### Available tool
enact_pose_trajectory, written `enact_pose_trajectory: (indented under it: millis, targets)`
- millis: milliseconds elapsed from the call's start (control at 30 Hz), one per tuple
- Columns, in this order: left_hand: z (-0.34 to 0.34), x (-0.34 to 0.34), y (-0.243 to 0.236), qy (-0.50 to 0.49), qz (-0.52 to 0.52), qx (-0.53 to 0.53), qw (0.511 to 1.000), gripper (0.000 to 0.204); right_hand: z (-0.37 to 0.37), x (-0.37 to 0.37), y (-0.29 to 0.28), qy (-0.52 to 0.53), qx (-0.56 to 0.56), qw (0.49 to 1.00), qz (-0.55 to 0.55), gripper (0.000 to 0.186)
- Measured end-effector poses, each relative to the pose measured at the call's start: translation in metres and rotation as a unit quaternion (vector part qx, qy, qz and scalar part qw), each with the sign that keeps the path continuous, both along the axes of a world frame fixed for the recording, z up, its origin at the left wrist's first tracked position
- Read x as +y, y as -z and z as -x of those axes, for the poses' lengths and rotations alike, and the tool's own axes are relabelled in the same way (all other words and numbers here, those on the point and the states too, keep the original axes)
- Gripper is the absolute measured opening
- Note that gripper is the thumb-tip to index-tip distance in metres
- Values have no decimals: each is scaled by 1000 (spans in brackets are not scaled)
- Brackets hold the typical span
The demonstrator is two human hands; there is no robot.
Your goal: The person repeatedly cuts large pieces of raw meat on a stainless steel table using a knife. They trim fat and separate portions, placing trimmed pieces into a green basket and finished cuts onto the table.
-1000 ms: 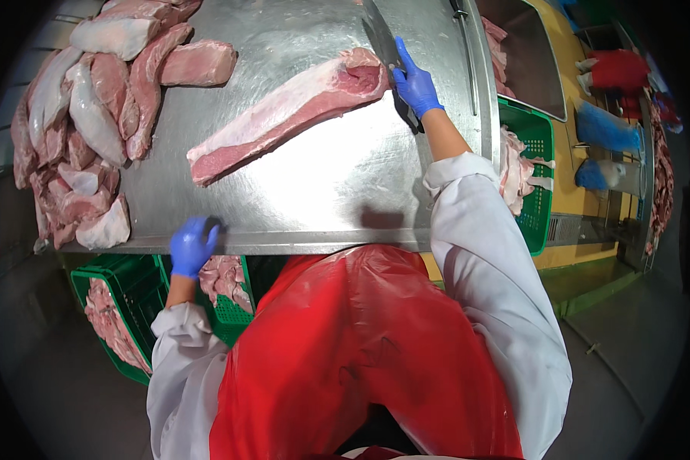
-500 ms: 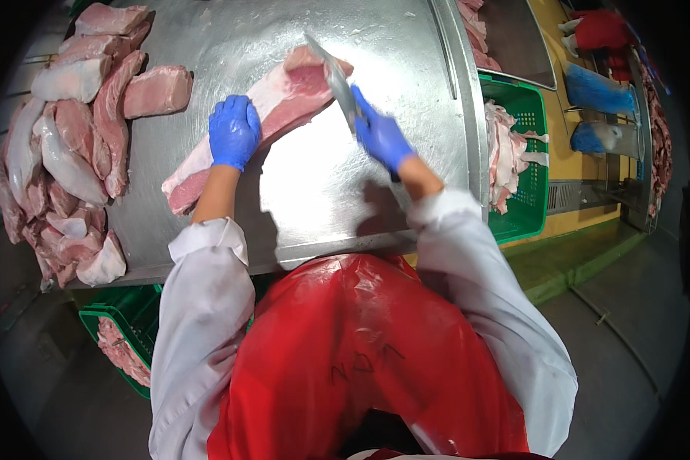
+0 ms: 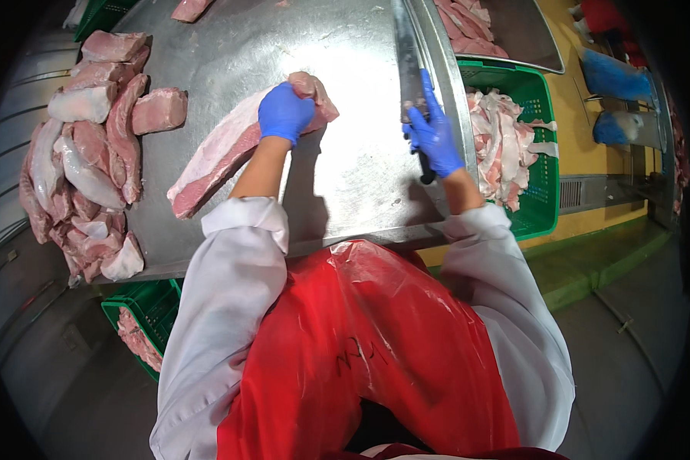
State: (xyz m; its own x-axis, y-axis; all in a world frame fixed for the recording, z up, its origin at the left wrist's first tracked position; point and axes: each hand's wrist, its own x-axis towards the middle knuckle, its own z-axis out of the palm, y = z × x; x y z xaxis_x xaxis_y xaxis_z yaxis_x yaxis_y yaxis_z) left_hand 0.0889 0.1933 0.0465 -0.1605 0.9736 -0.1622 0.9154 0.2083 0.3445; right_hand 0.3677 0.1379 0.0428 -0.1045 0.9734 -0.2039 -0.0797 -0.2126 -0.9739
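Observation:
A long slab of pork loin [image 3: 218, 159] lies slantwise on the metal worktable [image 3: 360, 184], pale fat along its top and pink flesh along its near side. My left hand [image 3: 285, 113], in a blue glove, is closed over the loin's far right end, fingers curled round it and mostly hidden. In my right hand [image 3: 435, 140], also gloved in blue, is a long-bladed knife [image 3: 408, 65] with a black handle. Its blade points away from me, beside the table's right edge and apart from the meat.
Many meat pieces [image 3: 92, 153] are heaped at the table's left. Beyond the right edge stand a green crate [image 3: 544, 192] of pale trimmings [image 3: 502, 146] and a metal tray [image 3: 525, 34] of meat. Another green crate [image 3: 142, 295] sits below the near left edge.
My right hand has carried the knife rightward, off the loin. My left hand has slid from the loin's middle to its far right end and closed on it.

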Motion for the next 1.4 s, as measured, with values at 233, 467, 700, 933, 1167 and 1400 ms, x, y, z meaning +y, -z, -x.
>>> enact_pose_trajectory:
  millis: [233,467,700,933,1167,1400]
  targets:
    - [27,-5,-18,-23,56,-30,998,43,116,25,16,-91,-147,982,-76,68]
    - [44,-8,-2,-121,48,-168,977,45,98,-52,-14,-247,-140,958,24,71]
    - [23,21,-31,5,13,-41,999,49,135,-3,-14,-166,87,980,71,73]
    - [31,34,-46,46,38,-97,994,50,166,-1,28,-168,42,984,37,74]
    - [52,71,-53,59,40,-120,990,50,191,-41,11,-153,-8,988,17,76]
    - [62,89,-65,32,84,-129,988,37,232,7,43,-216,-152,962,-70,79]
